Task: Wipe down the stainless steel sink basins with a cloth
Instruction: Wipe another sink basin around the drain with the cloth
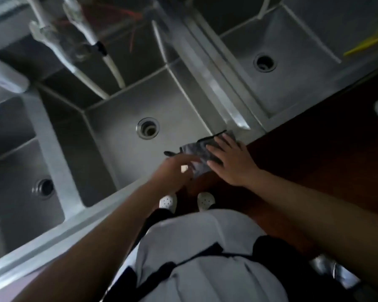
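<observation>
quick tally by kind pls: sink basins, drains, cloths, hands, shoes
sink basins: 3, left, middle, right
drains: 3
cloth: 1
hands: 2, left hand, right hand
shoes: 2
total: 11

This looks like a commercial kitchen's washing-up station. Three deep stainless steel basins sit side by side: the left basin (24, 171) at 9 o'clock, the middle basin (127, 127) near centre, the right basin (282, 68) at 1 o'clock. Taps (74, 40) hang at 11 o'clock. The person wears a white apron (196, 247).
</observation>
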`<state>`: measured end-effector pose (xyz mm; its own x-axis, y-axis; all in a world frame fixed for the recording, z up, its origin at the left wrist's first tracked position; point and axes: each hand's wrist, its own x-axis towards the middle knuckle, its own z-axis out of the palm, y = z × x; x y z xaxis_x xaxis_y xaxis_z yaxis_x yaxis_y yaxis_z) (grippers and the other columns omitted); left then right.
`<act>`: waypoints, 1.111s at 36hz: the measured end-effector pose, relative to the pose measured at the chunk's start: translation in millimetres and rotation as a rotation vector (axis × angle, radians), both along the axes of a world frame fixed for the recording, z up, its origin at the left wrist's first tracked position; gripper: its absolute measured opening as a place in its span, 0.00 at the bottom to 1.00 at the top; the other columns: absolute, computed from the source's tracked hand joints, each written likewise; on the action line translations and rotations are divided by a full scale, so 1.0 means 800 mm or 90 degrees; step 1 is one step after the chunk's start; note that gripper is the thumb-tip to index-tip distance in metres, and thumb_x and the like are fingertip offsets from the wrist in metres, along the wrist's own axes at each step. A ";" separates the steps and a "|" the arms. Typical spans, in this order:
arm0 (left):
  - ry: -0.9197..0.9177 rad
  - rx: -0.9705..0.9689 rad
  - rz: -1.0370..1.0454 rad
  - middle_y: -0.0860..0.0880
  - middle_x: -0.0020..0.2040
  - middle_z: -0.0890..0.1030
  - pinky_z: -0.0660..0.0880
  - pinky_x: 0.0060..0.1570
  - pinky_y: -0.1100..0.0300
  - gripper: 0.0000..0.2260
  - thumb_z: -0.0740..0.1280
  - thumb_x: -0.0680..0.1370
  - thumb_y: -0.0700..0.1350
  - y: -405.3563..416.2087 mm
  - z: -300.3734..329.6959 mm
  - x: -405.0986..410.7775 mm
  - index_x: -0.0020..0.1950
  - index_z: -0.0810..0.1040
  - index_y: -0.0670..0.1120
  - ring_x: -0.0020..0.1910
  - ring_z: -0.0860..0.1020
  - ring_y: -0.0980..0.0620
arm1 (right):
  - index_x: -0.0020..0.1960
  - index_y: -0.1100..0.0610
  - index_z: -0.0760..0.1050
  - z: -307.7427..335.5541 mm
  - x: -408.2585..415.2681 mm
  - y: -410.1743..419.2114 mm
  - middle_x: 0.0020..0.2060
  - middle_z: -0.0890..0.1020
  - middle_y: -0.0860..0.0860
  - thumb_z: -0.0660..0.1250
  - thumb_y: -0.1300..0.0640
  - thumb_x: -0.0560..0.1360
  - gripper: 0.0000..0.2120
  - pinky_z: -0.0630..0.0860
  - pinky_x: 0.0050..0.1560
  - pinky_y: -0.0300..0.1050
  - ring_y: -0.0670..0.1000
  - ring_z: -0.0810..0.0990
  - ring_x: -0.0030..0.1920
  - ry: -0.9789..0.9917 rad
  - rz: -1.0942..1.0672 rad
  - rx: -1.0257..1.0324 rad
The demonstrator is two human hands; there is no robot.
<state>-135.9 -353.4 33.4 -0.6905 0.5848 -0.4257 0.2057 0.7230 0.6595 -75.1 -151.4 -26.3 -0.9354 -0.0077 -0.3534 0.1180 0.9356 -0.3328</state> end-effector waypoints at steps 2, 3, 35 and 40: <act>0.023 -0.011 0.097 0.48 0.61 0.81 0.71 0.60 0.60 0.18 0.67 0.74 0.35 -0.041 -0.001 0.004 0.63 0.80 0.47 0.59 0.78 0.49 | 0.78 0.39 0.53 -0.006 -0.006 -0.004 0.80 0.54 0.50 0.50 0.35 0.79 0.28 0.43 0.75 0.61 0.53 0.44 0.80 -0.008 0.020 0.048; 0.040 -0.024 0.133 0.46 0.63 0.79 0.69 0.62 0.60 0.19 0.68 0.75 0.35 -0.064 -0.002 0.007 0.65 0.79 0.46 0.62 0.76 0.47 | 0.78 0.36 0.49 -0.008 -0.006 -0.007 0.80 0.53 0.51 0.47 0.32 0.78 0.29 0.40 0.74 0.63 0.55 0.44 0.80 -0.009 0.037 0.072; 0.084 -0.288 0.569 0.49 0.81 0.48 0.49 0.75 0.41 0.28 0.60 0.81 0.53 -0.507 -0.071 0.127 0.79 0.54 0.58 0.79 0.46 0.46 | 0.79 0.38 0.47 -0.028 -0.002 -0.367 0.80 0.52 0.43 0.60 0.39 0.77 0.35 0.38 0.76 0.51 0.49 0.45 0.80 0.039 0.430 0.023; 0.060 -0.296 0.549 0.48 0.81 0.49 0.47 0.76 0.45 0.26 0.55 0.80 0.60 -0.545 -0.094 0.130 0.78 0.53 0.60 0.79 0.46 0.45 | 0.78 0.39 0.51 -0.021 0.006 -0.271 0.79 0.56 0.45 0.63 0.41 0.78 0.33 0.45 0.75 0.51 0.48 0.49 0.79 0.007 0.227 0.085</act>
<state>-32.2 -789.4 -41.6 -0.8445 -0.3475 -0.4075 -0.4774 0.8332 0.2789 -70.0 -367.8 -42.8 -0.8858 -0.2884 -0.3636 -0.2261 0.9524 -0.2045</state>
